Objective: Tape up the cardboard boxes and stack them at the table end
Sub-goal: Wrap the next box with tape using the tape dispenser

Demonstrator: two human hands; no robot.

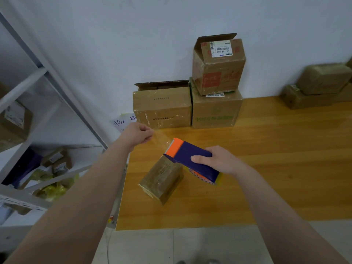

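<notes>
The left hand (140, 134) is pinching the free end of a strip of clear tape (162, 139) between curled fingers and thumb. The right hand (219, 161) is gripping the blue and orange tape dispenser (190, 159), fingers wrapped over its body. The two hands are holding well apart, so the strip is stretching taut between them. That tension is likely what is stopping it from folding back and sticking to itself.

The small cardboard box (162, 180) is lying on the tabletop (266, 178) just below the dispenser and between the hands, nearer the right one. It is sitting turned at an angle, with one long face up under the stretched tape. Neither hand is touching it. Judging by this, the person is drawing out a length to lay along that face; whether tape is already on it is hard to tell.

Beyond the left hand, against the wall, a wide box (162, 109) is standing with a flap raised, touching a green-printed box (215, 111) beside it. An open-topped box (217, 67) is sitting on the green-printed one, so stacking at this end is seemingly under way. Far beyond the right hand, more wrapped boxes (320, 84) are piling up by the wall.

The next move probably calls for lowering both hands together, since the loose box could slide once the tape grabs it.
</notes>
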